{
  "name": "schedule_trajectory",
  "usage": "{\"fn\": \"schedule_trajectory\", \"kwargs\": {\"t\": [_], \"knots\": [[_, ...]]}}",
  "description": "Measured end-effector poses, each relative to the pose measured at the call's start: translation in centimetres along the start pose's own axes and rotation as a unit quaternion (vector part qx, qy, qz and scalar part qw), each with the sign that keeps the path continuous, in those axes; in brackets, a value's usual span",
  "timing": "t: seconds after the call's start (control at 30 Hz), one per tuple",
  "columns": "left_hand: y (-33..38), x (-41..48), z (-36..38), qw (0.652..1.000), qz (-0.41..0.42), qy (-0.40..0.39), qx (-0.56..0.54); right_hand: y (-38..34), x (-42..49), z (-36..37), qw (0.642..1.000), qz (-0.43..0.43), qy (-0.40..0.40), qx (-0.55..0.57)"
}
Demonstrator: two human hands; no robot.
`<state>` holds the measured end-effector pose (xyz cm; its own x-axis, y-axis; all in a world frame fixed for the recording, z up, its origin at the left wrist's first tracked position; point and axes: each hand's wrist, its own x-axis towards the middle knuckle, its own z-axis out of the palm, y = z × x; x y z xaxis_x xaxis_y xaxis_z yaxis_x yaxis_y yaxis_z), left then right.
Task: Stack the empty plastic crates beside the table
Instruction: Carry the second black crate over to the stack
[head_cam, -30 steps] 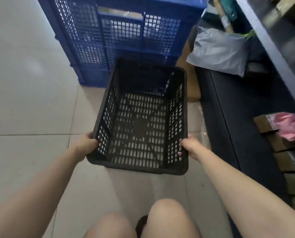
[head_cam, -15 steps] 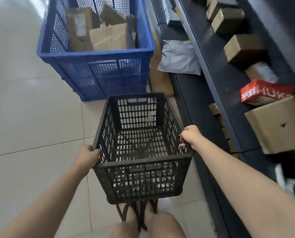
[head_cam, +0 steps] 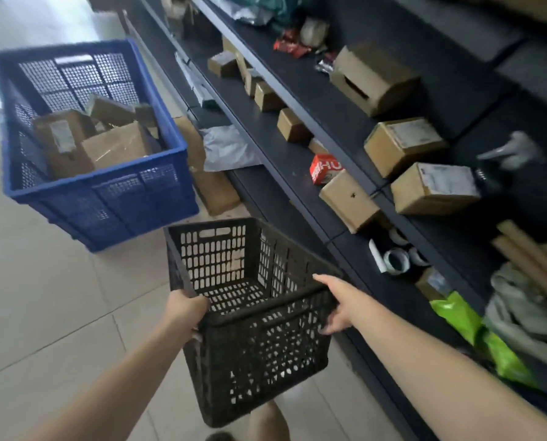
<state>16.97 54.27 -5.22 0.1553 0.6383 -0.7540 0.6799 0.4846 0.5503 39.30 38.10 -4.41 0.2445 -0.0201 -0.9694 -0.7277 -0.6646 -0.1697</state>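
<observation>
Both hands are on it: the left hand [head_cam: 184, 308] grips the near-left corner of the black plastic crate [head_cam: 253, 316], the right hand [head_cam: 337, 305] wraps its near-right rim, and the empty crate hangs tilted above the tiled floor [head_cam: 43, 297]. Just beyond stands a blue crate [head_cam: 106, 198] full of cardboard boxes [head_cam: 113, 148]. Along the right, dark shelving [head_cam: 297, 160] carries small parcels.
</observation>
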Motion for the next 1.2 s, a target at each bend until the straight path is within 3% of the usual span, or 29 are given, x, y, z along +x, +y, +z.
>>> {"fn": "schedule_trajectory", "kwargs": {"t": [0.1,0.23,0.4,0.47,0.57,0.67,0.87,1.07,1.2], "knots": [[-0.8,-4.5,0.6,0.999,0.04,-0.015,0.008,4.1,-3.6,0.1,0.997,0.006,-0.041,0.061],[-1.3,-10.3,1.1,0.995,0.077,-0.048,0.039,8.5,-7.5,-1.5,0.996,-0.021,0.042,0.072],[-2.3,-17.4,3.1,0.974,0.153,-0.108,0.126,17.5,-13.0,-7.2,0.979,-0.135,0.074,0.131],[-2.9,-20.0,3.8,0.967,0.162,-0.136,0.142,21.2,-13.8,-9.6,0.977,-0.121,0.089,0.149],[-3.8,-23.0,5.1,0.952,0.178,-0.171,0.179,27.3,-14.2,-13.5,0.964,-0.024,0.107,0.243],[-5.5,-25.6,7.8,0.941,0.219,-0.175,0.19,35.6,-14.0,-17.6,0.949,-0.064,0.141,0.276],[-13.8,-34.5,17.8,0.887,0.282,-0.234,0.28,54.3,-18.5,-25.8,0.913,-0.077,0.266,0.301],[-25.6,-43.7,26.3,0.825,0.318,-0.279,0.376,73.1,-21.2,-34.1,0.89,-0.059,0.312,0.328],[-33.0,-49.4,29.9,0.764,0.335,-0.304,0.46,83.6,-22.6,-37.8,0.872,-0.043,0.329,0.359]]}}
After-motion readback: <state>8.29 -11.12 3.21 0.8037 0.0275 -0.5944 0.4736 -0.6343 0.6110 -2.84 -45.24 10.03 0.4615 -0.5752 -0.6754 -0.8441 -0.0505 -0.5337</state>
